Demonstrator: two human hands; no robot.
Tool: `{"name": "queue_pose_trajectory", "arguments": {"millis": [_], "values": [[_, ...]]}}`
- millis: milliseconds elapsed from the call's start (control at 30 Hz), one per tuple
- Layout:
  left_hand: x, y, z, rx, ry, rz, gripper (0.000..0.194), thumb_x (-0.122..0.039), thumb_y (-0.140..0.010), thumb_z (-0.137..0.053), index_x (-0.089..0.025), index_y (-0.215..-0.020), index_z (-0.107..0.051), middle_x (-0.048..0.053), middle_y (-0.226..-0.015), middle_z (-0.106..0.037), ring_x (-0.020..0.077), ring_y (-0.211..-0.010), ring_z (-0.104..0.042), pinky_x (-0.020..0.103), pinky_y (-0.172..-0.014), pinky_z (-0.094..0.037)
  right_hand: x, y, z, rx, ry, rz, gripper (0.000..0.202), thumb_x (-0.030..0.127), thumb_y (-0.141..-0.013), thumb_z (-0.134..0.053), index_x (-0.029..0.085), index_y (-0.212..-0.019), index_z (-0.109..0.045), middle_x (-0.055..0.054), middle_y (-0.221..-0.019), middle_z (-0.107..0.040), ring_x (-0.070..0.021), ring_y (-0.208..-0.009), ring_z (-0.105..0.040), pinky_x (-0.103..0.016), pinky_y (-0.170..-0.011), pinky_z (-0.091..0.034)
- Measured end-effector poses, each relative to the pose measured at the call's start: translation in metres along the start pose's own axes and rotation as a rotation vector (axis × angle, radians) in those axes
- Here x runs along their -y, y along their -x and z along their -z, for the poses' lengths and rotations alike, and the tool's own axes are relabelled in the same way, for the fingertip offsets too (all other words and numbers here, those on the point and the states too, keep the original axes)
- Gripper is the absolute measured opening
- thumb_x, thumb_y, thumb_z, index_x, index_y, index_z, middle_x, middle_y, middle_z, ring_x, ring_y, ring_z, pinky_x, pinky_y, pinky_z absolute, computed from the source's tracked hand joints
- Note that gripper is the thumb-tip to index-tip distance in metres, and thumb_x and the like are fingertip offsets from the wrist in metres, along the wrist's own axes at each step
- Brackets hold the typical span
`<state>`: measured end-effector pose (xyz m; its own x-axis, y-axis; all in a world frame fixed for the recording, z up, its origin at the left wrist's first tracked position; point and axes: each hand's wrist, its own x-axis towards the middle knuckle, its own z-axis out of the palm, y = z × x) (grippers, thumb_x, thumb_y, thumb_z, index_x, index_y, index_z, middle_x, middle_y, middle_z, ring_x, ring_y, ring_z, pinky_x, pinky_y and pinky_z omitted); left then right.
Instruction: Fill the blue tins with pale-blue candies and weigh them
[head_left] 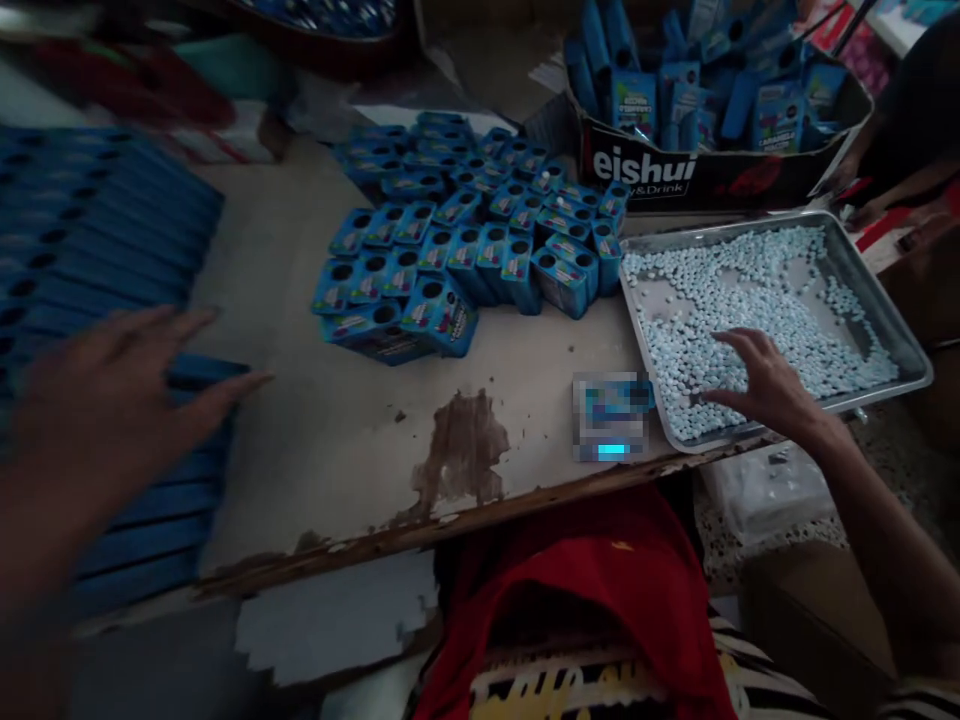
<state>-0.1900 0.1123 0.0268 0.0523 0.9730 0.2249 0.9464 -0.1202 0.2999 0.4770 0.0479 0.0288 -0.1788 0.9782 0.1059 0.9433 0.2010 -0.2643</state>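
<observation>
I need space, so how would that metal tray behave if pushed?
The metal tray looks rigid, with raised sides, so it probably won't flex. Its small pale pieces lie loose and could scatter if jolted. The right end seems to overhang the table, so pushing farther right might tip it.

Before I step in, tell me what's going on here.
One person's left hand is spread over rows of blue rectangular boxes. The right hand, also open, is over small pale-blue pellets in a shallow metal tray. Neither visibly grips anything. Between them, a cluster of blue boxes with round holes stands on the worn beige table.
</observation>
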Motion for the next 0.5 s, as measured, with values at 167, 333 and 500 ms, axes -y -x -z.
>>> {"name": "queue_pose_trajectory", "arguments": {"millis": [167,333,500], "values": [[-0.041,0.002,-0.032,-0.014,0.046,0.183,0.092,-0.076,-0.091,-0.066,-0.045,-0.176,-0.05,-0.002,-0.18,-0.056,0.0446,-0.164,-0.055,0.066,-0.139,-0.044,-0.034,-0.005,-0.034,0.241,0.204,0.148,0.102,0.069,-0.096,-0.086,0.03,-0.18,-0.044,-0.026,-0.191,-0.027,-0.0548,-0.177,-0.024,-0.078,-0.133,-0.035],[-0.019,-0.002,-0.063,-0.24,0.345,0.468,0.081,-0.058,-0.08,-0.077,-0.026,-0.154,-0.069,0.008,-0.151,-0.08,0.0359,-0.14,-0.076,0.06,-0.128,-0.056,-0.034,-0.044,-0.039,0.246,0.149,0.188,0.05,0.056,-0.11,-0.068,0.021,-0.143,-0.076,-0.024,-0.14,-0.074,-0.0441,-0.131,-0.07,-0.057,-0.107,-0.057],[-0.007,0.01,-0.076,-0.297,0.594,0.631,0.06,-0.053,-0.078,-0.09,-0.02,-0.126,-0.075,0.008,-0.133,-0.084,0.0353,-0.133,-0.076,0.061,-0.129,-0.054,-0.036,-0.063,-0.03,0.098,-0.339,-0.037,0.042,0.068,-0.099,-0.075,0.027,-0.103,-0.08,-0.007,-0.09,-0.079,-0.0262,-0.074,-0.07,-0.04,-0.073,-0.054]]}}
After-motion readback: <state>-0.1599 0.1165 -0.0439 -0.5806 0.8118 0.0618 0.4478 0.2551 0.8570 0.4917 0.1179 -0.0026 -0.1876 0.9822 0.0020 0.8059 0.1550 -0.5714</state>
